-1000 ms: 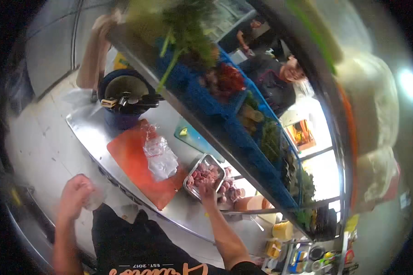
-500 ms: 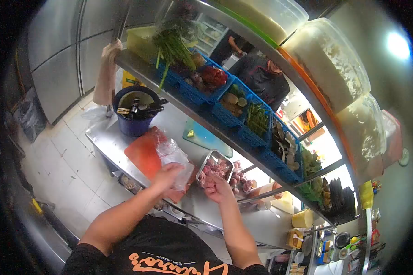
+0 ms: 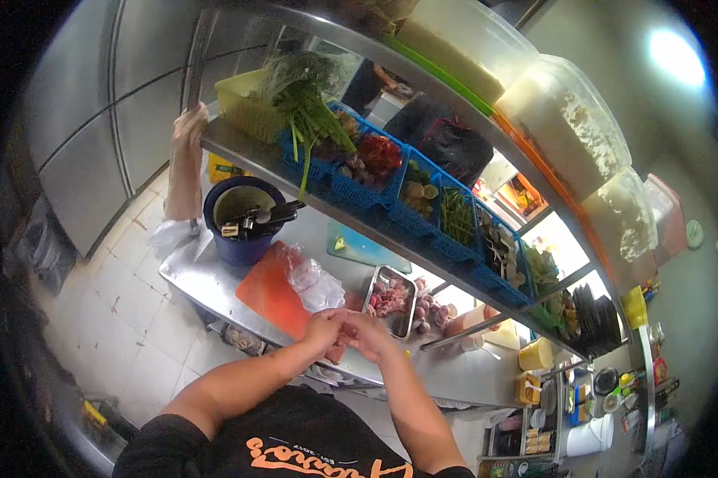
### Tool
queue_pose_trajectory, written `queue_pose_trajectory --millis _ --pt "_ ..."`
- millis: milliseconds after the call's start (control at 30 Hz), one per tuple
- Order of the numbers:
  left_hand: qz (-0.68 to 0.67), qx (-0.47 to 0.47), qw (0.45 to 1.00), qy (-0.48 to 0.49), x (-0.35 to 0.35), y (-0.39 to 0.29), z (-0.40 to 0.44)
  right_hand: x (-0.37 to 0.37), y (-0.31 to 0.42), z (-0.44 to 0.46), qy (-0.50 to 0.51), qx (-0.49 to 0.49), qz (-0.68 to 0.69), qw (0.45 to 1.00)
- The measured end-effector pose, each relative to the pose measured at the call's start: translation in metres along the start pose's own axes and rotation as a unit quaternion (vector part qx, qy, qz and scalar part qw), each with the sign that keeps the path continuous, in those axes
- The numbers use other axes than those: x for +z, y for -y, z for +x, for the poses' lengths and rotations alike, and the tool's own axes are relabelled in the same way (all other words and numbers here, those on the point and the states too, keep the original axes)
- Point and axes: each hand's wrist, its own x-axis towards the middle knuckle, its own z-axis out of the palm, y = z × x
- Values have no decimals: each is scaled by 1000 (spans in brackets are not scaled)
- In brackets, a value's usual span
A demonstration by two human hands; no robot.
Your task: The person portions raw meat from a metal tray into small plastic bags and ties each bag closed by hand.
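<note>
The left hand [image 3: 324,328] and right hand [image 3: 367,336] meet in front of the body, their fingers bent in toward each other and overlapping in view; whether either set grasps anything between them cannot be told. Just beyond the right fingers is a metal tray [image 3: 398,323] holding pieces of meat [image 3: 390,295], and right of it, near those fingers, lies a heap of onions [image 3: 434,312]. The orange board [image 3: 265,288] reaches from beneath the hands toward the far left of the left fingers, with a clear plastic bag [image 3: 317,287] on it just ahead of them. Farther ahead of both hands lies a teal board [image 3: 368,250]. Well beyond the left fingers, on the far left, a purple bucket [image 3: 242,250] stands on the bench [image 3: 454,384] with dark-handled utensils [image 3: 257,217] in it. Above and beyond all the fingers runs a shelf [image 3: 251,157] bearing blue baskets [image 3: 357,191] of vegetables; a person [image 3: 438,135] in dark clothing is behind it.
</note>
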Motion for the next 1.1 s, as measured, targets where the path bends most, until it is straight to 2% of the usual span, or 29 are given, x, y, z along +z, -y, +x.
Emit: queue_pose_trajectory --millis 67,100,133,167,200,233,333,367,467,500,600,633,700,767,867,900,933,967,1000,1033,1100 --pt "20 -5 1000 -14 -15 18 19 11 -2 -4 -32 -35 -137 989" --pt "64 21 997 -22 -18 16 20 11 -12 -3 -36 -121 -223 967" --pt "108 48 993 -32 -21 12 22 27 -5 -14 -108 -152 -298 936" --pt "152 75 985 -41 -25 5 24 53 11 -36 -177 -181 -369 894" --pt "176 93 980 -19 -25 -13 15 62 13 -40 -209 -256 -439 836" --pt "200 113 973 4 -21 -42 -2 72 16 -44 -254 -322 -504 760" --pt "304 176 929 121 -30 -61 -2 63 19 -37 -247 -180 -539 785" --pt "343 199 904 162 -37 -65 2 58 20 -37 -263 -173 -526 790" --pt "338 360 849 187 -49 -80 -8 66 43 -45 -248 -180 -532 790" --pt "306 230 879 286 -53 -89 -10 67 47 -47 -210 -262 -515 789" --pt "212 164 840 473 -52 -74 4 68 56 -48 -58 -301 -612 729" --pt "187 131 848 478 -49 -77 1 74 67 -54 -50 -244 -660 709" --pt "137 70 863 481 -42 -90 -16 70 75 -59 -57 -279 -630 722" --pt "159 127 862 464 -37 -66 -6 58 75 -60 -42 -288 -616 732" --pt "236 98 851 459 -22 -87 -11 48 91 -67 -53 -314 -586 745" --pt "236 78 837 487 -18 -85 -2 44 96 -65 -63 -322 -580 746" --pt "238 59 823 513 -15 -84 8 33 94 -60 -83 -342 -596 722" --pt "237 73 823 511 -2 -91 12 31 105 -59 -91 -282 -553 779" --pt "182 -17 842 507 -1 -98 12 12 98 -46 -100 -300 -567 761" --pt "126 -106 856 490 1 -104 12 13 111 -44 -100 -257 -497 823" --pt "3 -146 868 476 4 -113 22 1 133 -38 -83 -238 -460 851"
